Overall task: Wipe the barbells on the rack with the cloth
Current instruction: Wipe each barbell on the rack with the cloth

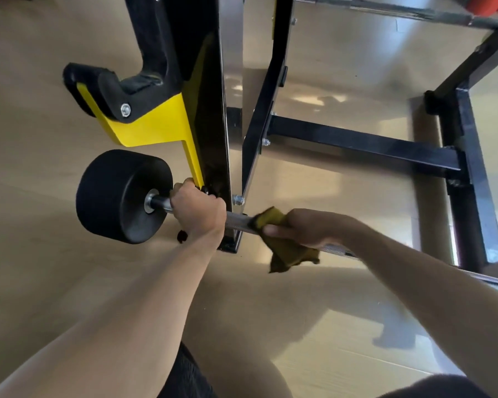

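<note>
Gripping the thin grey metal barbell [239,221] near its end, the left hand [197,209] has its fingers curled tight round the bar, just beside the round black rubber weight [118,196]. The right hand [311,228] holds a dark yellow cloth [288,248] wrapped on the bar, fingers curled round both. The barbell sits low on the black and yellow metal rack [213,116], above the shiny pale wooden floor [41,168].

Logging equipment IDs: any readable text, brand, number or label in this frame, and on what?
None readable.
Black weight: no marking visible.
Yellow bracket of the rack: plain, no print.
Cloth and bar: no label; the bar shows only knurling.
Orange object, top right: too blurred to tell.
</note>
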